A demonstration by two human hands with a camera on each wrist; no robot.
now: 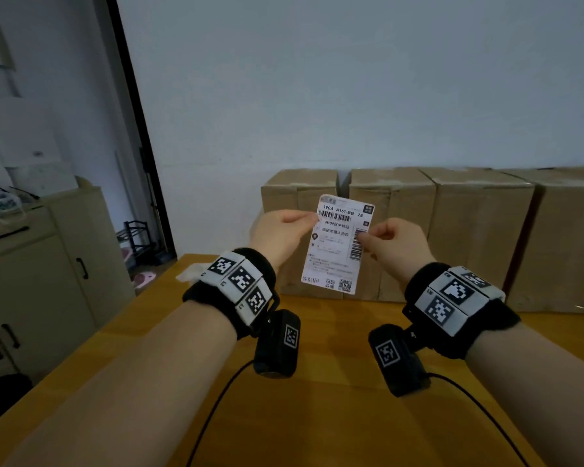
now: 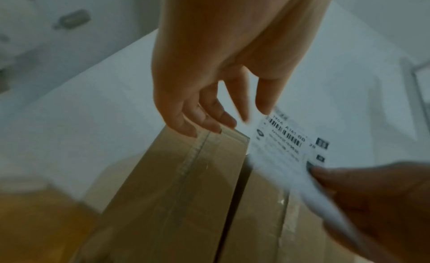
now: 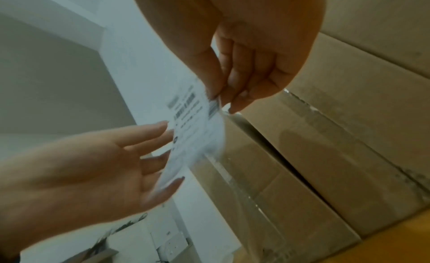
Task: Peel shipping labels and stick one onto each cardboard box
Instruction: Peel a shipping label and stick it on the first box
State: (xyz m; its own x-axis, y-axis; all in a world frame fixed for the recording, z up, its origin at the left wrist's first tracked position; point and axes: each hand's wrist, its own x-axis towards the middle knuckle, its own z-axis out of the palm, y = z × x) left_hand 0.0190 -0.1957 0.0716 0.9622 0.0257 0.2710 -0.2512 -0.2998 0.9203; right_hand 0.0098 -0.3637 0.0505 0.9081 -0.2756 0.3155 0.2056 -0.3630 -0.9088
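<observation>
I hold a white shipping label (image 1: 338,244) upright in the air, in front of a row of several cardboard boxes (image 1: 479,224) along the wall. My right hand (image 1: 368,241) pinches the label's right edge between thumb and forefinger. My left hand (image 1: 304,219) has straight, spread fingers that touch the label's left edge. The right wrist view shows the pinch of my right hand (image 3: 223,97) on the label (image 3: 197,134), with the left hand (image 3: 116,156) flat beside it. In the left wrist view the label (image 2: 284,143) hangs just in front of the taped leftmost box (image 2: 186,193).
The boxes stand at the back of a wooden table (image 1: 317,399). A crumpled white scrap (image 1: 191,273) lies at the table's far left corner. A beige cabinet (image 1: 31,281) stands to the left. Black cables (image 1: 216,399) trail over the near tabletop.
</observation>
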